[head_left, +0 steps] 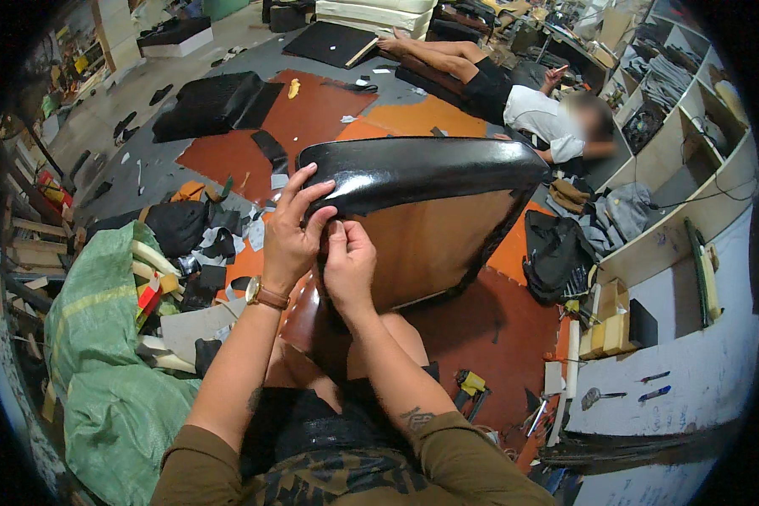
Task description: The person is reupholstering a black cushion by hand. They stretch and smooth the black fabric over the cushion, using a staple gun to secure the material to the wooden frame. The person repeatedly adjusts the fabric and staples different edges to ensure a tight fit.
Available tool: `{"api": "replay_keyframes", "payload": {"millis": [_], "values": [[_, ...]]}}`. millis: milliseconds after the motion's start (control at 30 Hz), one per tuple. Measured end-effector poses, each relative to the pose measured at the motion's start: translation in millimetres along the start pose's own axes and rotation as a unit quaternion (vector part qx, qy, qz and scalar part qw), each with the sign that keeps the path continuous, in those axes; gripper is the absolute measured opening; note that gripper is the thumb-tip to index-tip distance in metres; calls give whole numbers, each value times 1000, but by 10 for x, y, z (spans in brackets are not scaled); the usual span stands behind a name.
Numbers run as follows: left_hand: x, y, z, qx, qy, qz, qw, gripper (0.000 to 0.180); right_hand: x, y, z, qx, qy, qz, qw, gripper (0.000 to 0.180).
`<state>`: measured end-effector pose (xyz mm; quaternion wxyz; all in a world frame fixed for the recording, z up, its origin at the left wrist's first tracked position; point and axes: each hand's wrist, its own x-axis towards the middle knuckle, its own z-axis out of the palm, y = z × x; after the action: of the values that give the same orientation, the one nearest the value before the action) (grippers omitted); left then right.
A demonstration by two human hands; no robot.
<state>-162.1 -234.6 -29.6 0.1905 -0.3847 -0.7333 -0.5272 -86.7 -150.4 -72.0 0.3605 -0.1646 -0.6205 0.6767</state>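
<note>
A black upholstered panel with a glossy, leather-like cover and a bare brown wooden back stands tilted against my legs. My left hand, with a watch on its wrist, grips its left corner, fingers over the black cover and thumb at the edge. Just below, my right hand is closed in a pinch at the cover's edge, beside the left thumb. Whatever is between the right fingertips is too small or hidden to make out. On the floor by my right knee lies a yellow and black staple gun.
A green woven sack with foam scraps stands at left. Black padded pieces lie on brown and orange sheets ahead. Another person reclines at the far right, near shelves of cloth. A white board holds small tools.
</note>
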Motion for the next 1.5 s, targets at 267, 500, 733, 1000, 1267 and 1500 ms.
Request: {"api": "replay_keyframes", "payload": {"millis": [267, 500, 733, 1000, 1267, 1500], "values": [[148, -38, -84, -3, -38, -48, 998, 43, -229, 860, -2219, -293, 73, 142, 943, 28], [248, -189, -121, -13, -74, -57, 996, 45, -2007, 1734, -4509, -592, 60, 411, 690, 82], [325, -170, -123, -63, -97, -85, 990, 46, -2362, 2036, -4763, -559, 103, 519, 638, 118], [207, -85, 22, -20, -57, -40, 997, 44, -1928, 1747, -4856, -185, 192, 524, 809, 50], [159, -158, -47, -19, -40, -12, 999, 43, -352, -915, -2045, 53, -25, 218, 974, 20], [133, -71, -65, -63, -47, -39, 996, 45, -363, -895, -717, 129, -80, 197, 969, 23]]}}
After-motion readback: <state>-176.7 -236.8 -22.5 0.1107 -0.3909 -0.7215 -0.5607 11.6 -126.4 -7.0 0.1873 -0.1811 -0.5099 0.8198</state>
